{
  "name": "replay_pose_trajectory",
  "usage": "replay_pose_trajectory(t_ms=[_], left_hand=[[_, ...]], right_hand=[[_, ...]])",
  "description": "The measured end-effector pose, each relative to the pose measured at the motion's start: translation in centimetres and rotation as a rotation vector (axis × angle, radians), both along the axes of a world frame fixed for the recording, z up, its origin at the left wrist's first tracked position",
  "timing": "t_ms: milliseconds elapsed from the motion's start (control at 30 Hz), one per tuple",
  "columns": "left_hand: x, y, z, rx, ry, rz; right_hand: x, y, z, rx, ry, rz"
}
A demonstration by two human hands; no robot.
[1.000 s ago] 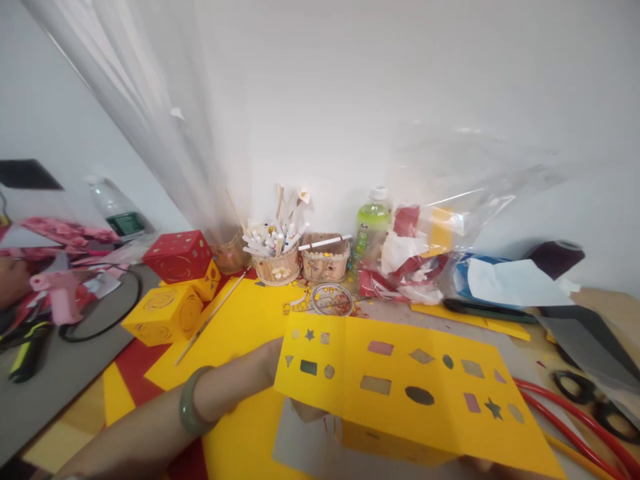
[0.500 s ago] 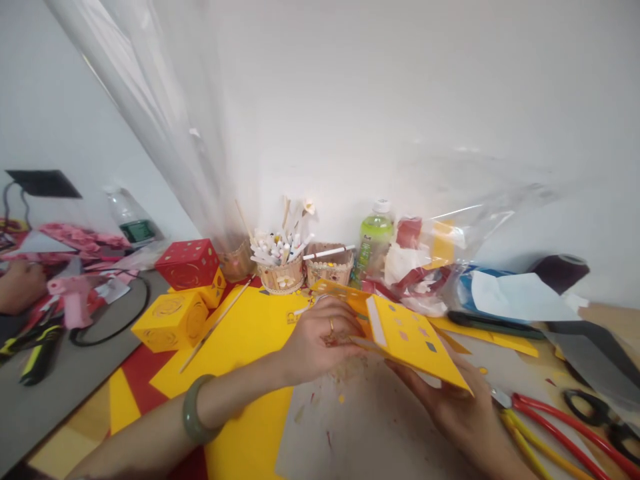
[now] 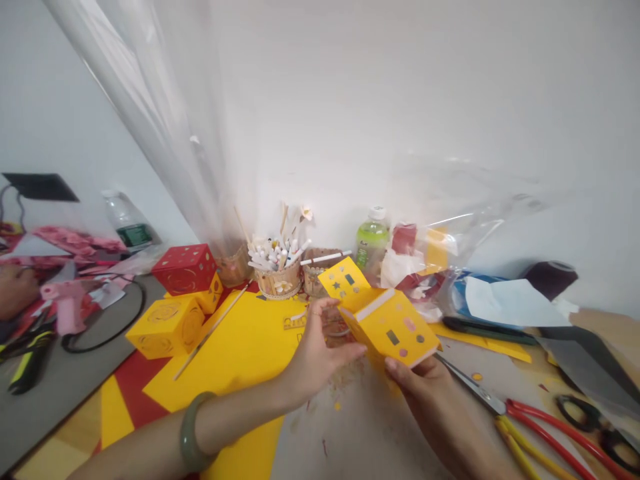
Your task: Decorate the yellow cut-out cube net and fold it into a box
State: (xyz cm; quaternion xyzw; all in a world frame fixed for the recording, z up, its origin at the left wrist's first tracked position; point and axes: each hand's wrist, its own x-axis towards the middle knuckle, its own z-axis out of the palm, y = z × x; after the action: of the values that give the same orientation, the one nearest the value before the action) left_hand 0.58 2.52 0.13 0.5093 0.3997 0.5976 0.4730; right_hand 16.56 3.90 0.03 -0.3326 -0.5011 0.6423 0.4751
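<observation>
A yellow paper box [image 3: 407, 320] with small cut-out shapes is tilted in front of me, its perforated flap [image 3: 345, 280] raised at the back left. My right hand [image 3: 430, 390] grips the box from below and the right, thumb on its near face. Beside the box's left side is my left hand [image 3: 320, 357], thumb and fingers spread apart and nothing held in them. Its fingertips are close to the box edge; whether they touch it I cannot tell. A green bangle [image 3: 193, 433] circles the left wrist.
Left are yellow [image 3: 167, 327] and red boxes [image 3: 184, 270], a wooden stick [image 3: 215, 327] and a pink glue gun [image 3: 69, 307]. Behind stand a basket of pens [image 3: 280, 280] and a green bottle [image 3: 373, 240]. Red-and-yellow-handled scissors [image 3: 505, 407] lie right. Another person's hand [image 3: 17, 290] is far left.
The yellow box has turned and opened out, its flap now standing up behind. My left hand has come off it, fingers spreading. My right hand has shifted left, still holding the box.
</observation>
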Motion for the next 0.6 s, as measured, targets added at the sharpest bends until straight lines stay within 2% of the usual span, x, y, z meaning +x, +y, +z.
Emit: replay_pose_trajectory(t_ms=[67, 167, 267, 367, 467, 533, 600], left_hand=[[0.5, -0.3, 0.1, -0.038, -0.069, -0.103], [1.0, -0.6, 0.2, -0.037, -0.119, -0.123], [0.8, -0.5, 0.2, -0.005, -0.105, -0.043], [0.1, -0.1, 0.5, 0.114, 0.044, 0.095], [-0.7, 0.3, 1.1, 0.272, 0.220, 0.209], [-1.0, 0.5, 1.5, 0.343, 0.293, 0.239], [-1.1, 0.5, 1.7, 0.371, 0.342, 0.235]], right_hand=[[-0.1, -0.2, -0.2, 0.000, -0.015, 0.047], [-0.3, -0.7, -0.1, -0.003, -0.046, 0.118], [-0.4, -1.0, 0.3, 0.003, -0.097, 0.200], [-0.2, -0.8, 0.9, 0.044, -0.212, 0.241], [0.2, -0.5, 1.4, 0.076, -0.316, 0.132], [0.6, -0.1, 1.5, 0.110, -0.364, 0.025], [1.0, 0.3, 1.5, 0.210, -0.408, -0.105]])
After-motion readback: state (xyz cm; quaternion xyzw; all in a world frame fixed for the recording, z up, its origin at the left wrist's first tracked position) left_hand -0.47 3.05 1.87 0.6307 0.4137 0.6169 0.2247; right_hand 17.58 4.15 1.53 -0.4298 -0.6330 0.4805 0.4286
